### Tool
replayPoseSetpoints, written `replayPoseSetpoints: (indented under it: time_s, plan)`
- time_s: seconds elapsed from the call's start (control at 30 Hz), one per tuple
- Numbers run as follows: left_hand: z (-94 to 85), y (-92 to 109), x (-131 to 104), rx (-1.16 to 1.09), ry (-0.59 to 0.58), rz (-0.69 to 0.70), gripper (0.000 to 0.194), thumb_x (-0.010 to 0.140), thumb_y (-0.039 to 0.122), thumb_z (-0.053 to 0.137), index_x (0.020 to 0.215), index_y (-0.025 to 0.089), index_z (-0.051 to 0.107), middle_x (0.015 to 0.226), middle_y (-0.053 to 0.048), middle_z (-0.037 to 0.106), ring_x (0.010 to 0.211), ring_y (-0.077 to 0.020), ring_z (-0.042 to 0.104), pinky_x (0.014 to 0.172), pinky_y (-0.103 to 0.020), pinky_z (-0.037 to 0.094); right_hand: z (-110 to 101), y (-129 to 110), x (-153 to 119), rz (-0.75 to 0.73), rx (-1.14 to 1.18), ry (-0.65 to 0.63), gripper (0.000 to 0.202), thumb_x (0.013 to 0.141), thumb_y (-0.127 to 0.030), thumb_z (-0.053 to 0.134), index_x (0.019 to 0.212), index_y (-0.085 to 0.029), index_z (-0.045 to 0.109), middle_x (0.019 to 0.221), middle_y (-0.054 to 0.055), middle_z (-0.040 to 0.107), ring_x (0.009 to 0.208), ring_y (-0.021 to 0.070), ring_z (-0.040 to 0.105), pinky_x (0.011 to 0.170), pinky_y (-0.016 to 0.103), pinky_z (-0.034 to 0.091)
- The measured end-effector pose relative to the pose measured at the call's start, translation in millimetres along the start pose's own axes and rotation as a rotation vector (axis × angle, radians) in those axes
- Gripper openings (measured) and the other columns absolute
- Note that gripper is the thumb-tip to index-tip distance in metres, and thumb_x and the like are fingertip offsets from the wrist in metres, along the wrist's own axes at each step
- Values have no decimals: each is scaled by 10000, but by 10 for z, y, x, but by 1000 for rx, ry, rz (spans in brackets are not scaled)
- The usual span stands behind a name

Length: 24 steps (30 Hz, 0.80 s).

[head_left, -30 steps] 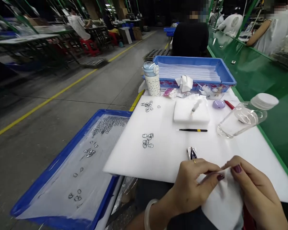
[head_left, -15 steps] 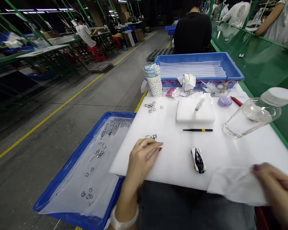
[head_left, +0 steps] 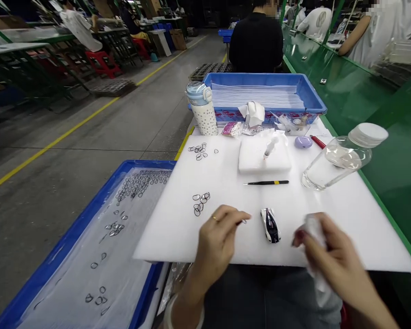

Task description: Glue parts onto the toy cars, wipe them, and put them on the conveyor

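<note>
My left hand (head_left: 219, 237) is closed in a pinch, with the edge of a small dark-rimmed oval ring (head_left: 244, 221) showing at its fingertips. Just right of those fingers, a white toy car (head_left: 270, 225) with a dark top rests on the white foam board (head_left: 171, 228). A crumpled white cloth (head_left: 317, 233) is gripped in my right hand (head_left: 332, 256), which is blurred by motion. Several similar oval rings (head_left: 201, 204) lie in a cluster left of my left hand, and another group of rings (head_left: 199, 151) lies farther back.
Black tweezers (head_left: 267, 183) lie before a foam block (head_left: 265, 157) holding a syringe (head_left: 270, 148). A clear bottle (head_left: 339, 160) leans at right; a dotted flask (head_left: 203, 112) stands back left. Blue trays (head_left: 260, 78) stand behind and at lower left (head_left: 71, 228). A person (head_left: 256, 39) sits ahead.
My left hand has moved from the near ring cluster toward the toy car, a ring now showing in its pinch. My right hand has brought the cloth inward and bunched it. The view has shifted right.
</note>
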<state>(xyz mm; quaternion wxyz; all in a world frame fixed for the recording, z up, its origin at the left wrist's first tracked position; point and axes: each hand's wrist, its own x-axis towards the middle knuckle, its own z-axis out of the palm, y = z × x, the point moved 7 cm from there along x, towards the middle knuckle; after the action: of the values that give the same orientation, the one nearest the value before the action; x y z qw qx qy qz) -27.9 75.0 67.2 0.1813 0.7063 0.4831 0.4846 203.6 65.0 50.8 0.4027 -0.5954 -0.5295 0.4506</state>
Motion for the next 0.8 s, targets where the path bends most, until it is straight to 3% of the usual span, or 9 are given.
replayPoseSetpoints:
  time_s: [0.07, 0.13, 0.23, 0.3, 0.43, 0.6, 0.7, 0.8]
  plan:
    - [191, 157, -21, -117, -52, 20, 350, 932, 20, 469, 1057, 208, 737, 853, -36, 666, 737, -122, 658, 643, -215, 545, 385, -55, 24, -59, -49, -246, 256, 926, -456, 611, 885, -204, 590, 624, -11, 565, 527, 121, 465, 485, 239, 351]
    - [289, 199, -48, -240, -33, -34, 323, 930, 44, 533, 1103, 223, 738, 852, -29, 674, 750, -118, 660, 679, -208, 547, 608, -82, 30, -97, -48, -341, 262, 965, -458, 547, 913, -202, 563, 645, -24, 527, 551, 109, 425, 513, 236, 339]
    - [366, 66, -91, -513, 9, -245, 203, 913, 150, 660, 1048, 256, 767, 815, -9, 663, 748, -110, 645, 689, -188, 539, 702, -40, 25, -21, 71, -364, 303, 987, -484, 506, 883, -200, 531, 633, -51, 414, 549, 91, 333, 503, 224, 286]
    - [458, -22, -111, -724, -50, -361, 132, 905, 257, 700, 996, 262, 794, 831, -16, 636, 754, -109, 630, 676, -182, 534, 711, 4, 3, 67, 167, -395, 315, 969, -498, 543, 872, -199, 528, 618, -62, 363, 544, 84, 306, 492, 217, 258]
    - [595, -102, -137, -976, -155, -455, 150, 866, 363, 750, 937, 252, 820, 920, -33, 589, 843, -111, 608, 751, -183, 530, 733, 18, -10, 158, 308, -474, 314, 936, -499, 603, 908, -188, 574, 634, -64, 351, 546, 70, 289, 488, 200, 249]
    - [674, -190, -234, -1225, -89, -620, 161, 832, 383, 787, 872, 229, 815, 843, -29, 699, 756, -78, 633, 725, -148, 524, 596, 22, 33, 168, 288, -375, 382, 832, -506, 731, 781, -170, 555, 606, -55, 423, 525, 59, 379, 464, 174, 316]
    - [712, -231, -298, -1351, -57, -747, 170, 794, 378, 823, 844, 216, 815, 772, -26, 751, 668, -59, 662, 664, -117, 532, 451, 30, 39, 131, 297, -287, 329, 876, -480, 694, 844, -184, 554, 632, -28, 563, 459, 66, 469, 410, 174, 364]
    - [708, -248, -308, -1371, -38, -770, 193, 759, 367, 853, 823, 189, 816, 753, -35, 774, 667, -67, 693, 665, -110, 549, 344, -126, 66, -148, 204, -180, 178, 927, -350, 662, 865, -198, 592, 677, -15, 653, 431, 63, 509, 391, 167, 383]
